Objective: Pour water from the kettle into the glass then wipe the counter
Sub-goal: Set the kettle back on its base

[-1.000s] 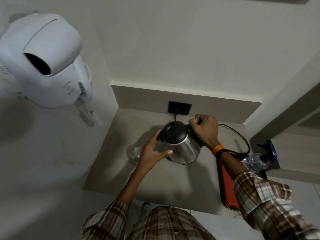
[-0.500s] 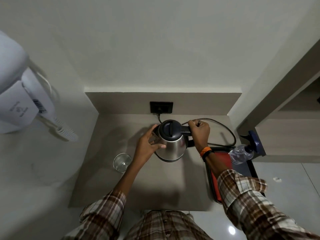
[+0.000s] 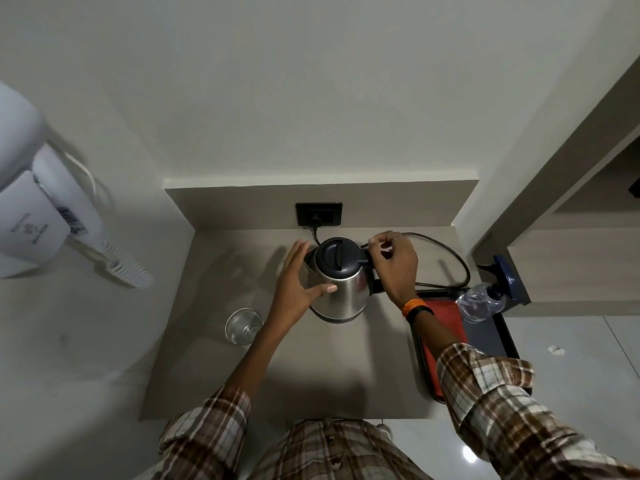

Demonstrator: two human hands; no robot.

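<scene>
A steel kettle (image 3: 341, 289) with a black lid stands upright at the back middle of the beige counter (image 3: 242, 375). My left hand (image 3: 294, 285) cups the kettle's left side, fingers stretched along the body and thumb on its front. My right hand (image 3: 394, 268) is at the black handle on the kettle's right, with fingers curled loosely around the handle's top. A clear glass (image 3: 244, 325) stands to the left of my left forearm, apart from the kettle. It seems to hold some water.
A black tray (image 3: 485, 334) on the right holds a red cloth (image 3: 446, 327) and a clear spray bottle (image 3: 481, 303). The kettle's cord (image 3: 450, 258) runs to a wall socket (image 3: 318, 214). A white hair dryer (image 3: 31, 216) hangs on the left wall.
The kettle went from tilted toward the glass to upright on the counter. My right hand's fingers have loosened on the handle. The view has tipped down and the glass is in plain sight.
</scene>
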